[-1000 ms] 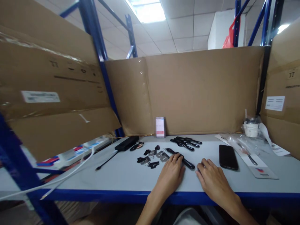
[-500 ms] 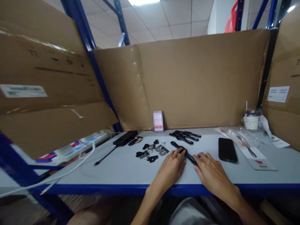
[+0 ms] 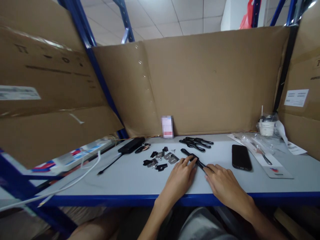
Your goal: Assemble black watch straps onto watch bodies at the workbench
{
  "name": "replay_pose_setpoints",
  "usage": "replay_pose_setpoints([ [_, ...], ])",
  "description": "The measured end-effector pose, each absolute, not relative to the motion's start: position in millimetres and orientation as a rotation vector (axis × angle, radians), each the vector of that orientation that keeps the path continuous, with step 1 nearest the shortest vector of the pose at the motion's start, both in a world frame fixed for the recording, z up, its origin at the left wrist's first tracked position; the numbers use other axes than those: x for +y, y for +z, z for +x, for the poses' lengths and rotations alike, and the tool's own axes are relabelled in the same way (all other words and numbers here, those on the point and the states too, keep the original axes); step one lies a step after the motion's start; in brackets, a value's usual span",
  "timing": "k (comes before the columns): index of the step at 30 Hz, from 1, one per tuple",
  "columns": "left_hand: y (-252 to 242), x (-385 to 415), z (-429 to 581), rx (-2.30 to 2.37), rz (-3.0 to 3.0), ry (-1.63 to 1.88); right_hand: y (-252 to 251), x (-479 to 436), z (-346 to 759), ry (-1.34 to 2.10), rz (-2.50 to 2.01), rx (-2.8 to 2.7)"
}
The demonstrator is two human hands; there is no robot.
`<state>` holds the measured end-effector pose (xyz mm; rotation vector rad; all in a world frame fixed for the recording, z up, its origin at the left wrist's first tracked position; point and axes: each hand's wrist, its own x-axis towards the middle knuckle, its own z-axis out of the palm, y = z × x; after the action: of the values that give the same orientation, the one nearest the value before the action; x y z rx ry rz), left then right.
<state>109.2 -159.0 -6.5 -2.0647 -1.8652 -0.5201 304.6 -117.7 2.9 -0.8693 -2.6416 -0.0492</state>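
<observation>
A long, glossy black handle-like tool (image 3: 187, 152) lies slantwise on the table, with a wider block around its middle; I cannot tell its exact kind. My left hand (image 3: 180, 175) has its bent fingertips on that middle block, and its thumb is largely hidden. Around the near end of the tool, the fingers and thumb of my right hand (image 3: 223, 181) are closed, covering that end. Farther back is a bunch of similar black handle-like tools (image 3: 197, 143). Left of my left hand, small black clips (image 3: 161, 167) and flat grey metal pieces (image 3: 172, 158) are scattered.
A black phone (image 3: 241, 157) lies to the right, beside a packaged item on a card (image 3: 276, 171). A wrapped cup (image 3: 266, 127) stands behind. At left are a black box with a cable (image 3: 131, 145) and a power strip (image 3: 91, 148). Cardboard walls (image 3: 212, 83) enclose the table.
My right hand has shifted slightly inward and covers more of the tool's near end. My left hand remains at the middle block. The camera view has shifted a little.
</observation>
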Motion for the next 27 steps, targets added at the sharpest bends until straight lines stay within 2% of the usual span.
replay_pose_setpoints([
  [19,-3.8,-160.4,111.6,-1.91,-2.034,-0.469,9.4,-117.2,307.3,0.093,-0.929,-2.581],
  [27,-3.4,-161.2,111.7,-1.909,-2.041,-0.456,7.7,-116.2,309.0,-0.014,-0.927,-2.615],
])
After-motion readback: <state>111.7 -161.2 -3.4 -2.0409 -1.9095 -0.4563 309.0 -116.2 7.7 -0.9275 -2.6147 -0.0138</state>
